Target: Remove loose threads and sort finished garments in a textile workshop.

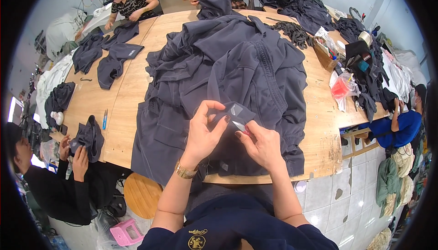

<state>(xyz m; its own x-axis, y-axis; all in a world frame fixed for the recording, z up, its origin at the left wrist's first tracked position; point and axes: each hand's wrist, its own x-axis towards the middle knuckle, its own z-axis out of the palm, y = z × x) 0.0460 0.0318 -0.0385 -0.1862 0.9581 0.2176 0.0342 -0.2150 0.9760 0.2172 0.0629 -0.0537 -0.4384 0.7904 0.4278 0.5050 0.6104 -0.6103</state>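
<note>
— Looking down from the head camera, I see my left hand point(204, 131) pinching a fold of the dark slate-grey woven garment point(228, 85) that lies heaped on the round pale wooden table point(137, 85), right at the near edge in front of me. What is the right one doing?

— My right hand point(262, 143) is closed on a small metal thread snip with a reddish grip point(242, 128); its tip rests at the little pale sewn-in label point(236, 110) on the fold. My left fingers are clamped on the cloth, thumb and forefinger together.

— How do I do this well?

— I judge it best to keep the fold taut between my left fingers, so loose thread stands clear of the weave, and to bring the snip flat along the seam, cutting thread only and never fabric.

— And the garment itself?

— It is matte, thin and crumpled, with a gathered elastic band point(269, 74) running down its upper side. It looks limp and likely to slide. A gold bracelet point(184, 171) sits on my left wrist. Other people sit round the table with smaller dark pieces; a blue-handled tool point(105, 119) lies well apart to my left.
</note>
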